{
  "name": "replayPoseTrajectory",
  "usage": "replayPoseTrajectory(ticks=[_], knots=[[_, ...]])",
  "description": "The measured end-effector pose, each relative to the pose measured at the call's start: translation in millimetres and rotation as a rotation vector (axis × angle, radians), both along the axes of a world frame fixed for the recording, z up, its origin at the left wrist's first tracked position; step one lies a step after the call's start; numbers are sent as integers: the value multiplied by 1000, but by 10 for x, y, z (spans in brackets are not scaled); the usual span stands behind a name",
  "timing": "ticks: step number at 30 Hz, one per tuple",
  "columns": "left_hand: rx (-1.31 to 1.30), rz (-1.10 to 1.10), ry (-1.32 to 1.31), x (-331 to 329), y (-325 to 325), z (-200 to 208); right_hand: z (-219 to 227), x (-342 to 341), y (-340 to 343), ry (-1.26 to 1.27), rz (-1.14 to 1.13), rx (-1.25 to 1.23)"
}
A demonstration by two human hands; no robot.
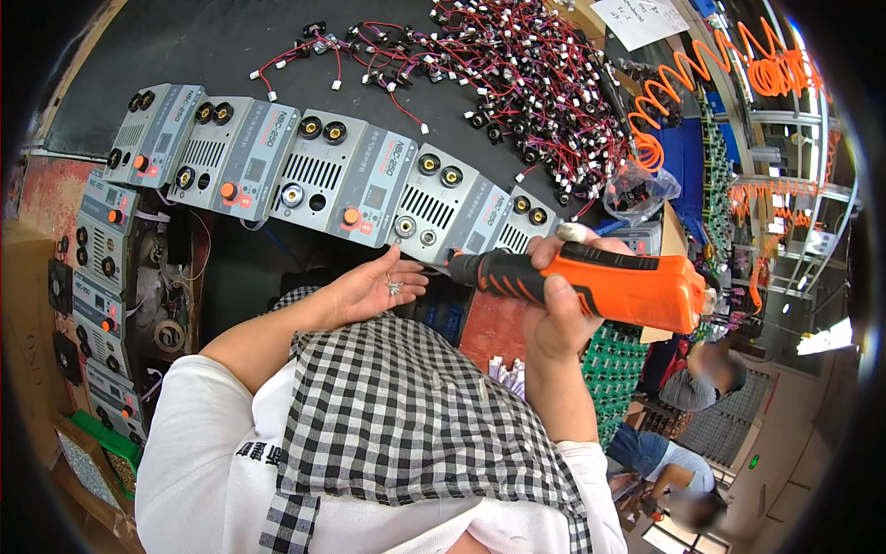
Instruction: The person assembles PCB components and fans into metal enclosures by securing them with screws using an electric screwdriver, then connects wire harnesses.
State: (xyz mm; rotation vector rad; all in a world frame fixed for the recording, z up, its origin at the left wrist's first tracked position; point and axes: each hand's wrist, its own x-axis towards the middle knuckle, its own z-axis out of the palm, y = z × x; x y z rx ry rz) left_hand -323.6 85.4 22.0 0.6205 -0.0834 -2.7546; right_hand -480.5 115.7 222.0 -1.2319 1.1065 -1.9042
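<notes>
A row of grey front panels [369, 185] with black sockets, vent slots and orange knobs stands along the dark bench. My right hand [563, 309] is wrapped round an orange-and-black cordless ratchet wrench [628, 282]. Its narrow black head reaches left to the lower edge of the fourth panel [441, 203] from the left. Just left of that tool head is my left hand [383, 286], fingers stretched out and a ring on one of them. The thumb tip meets the panel's lower edge; nothing shows in the palm.
Red-and-black wired parts with white connectors [526, 83] form a large heap at the back. More panelled units [101, 295] are stacked at left. Orange coiled hoses [683, 83] hang at right, near green circuit boards [618, 379]. Two people [678, 462] are in the right background.
</notes>
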Motion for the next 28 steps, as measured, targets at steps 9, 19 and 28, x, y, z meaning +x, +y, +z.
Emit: replayPoseTrajectory(ticks=[9, 19, 28], knots=[[-6, -107, 208, 7, -28, 340, -37, 160, 123, 20, 42, 61], [-113, -15, 70, 135, -6, 107, 95, 94, 216, 14, -29, 13], [-69, 20, 73, 66, -2, 51, 176, 61, 239, -31, -84, 19]])
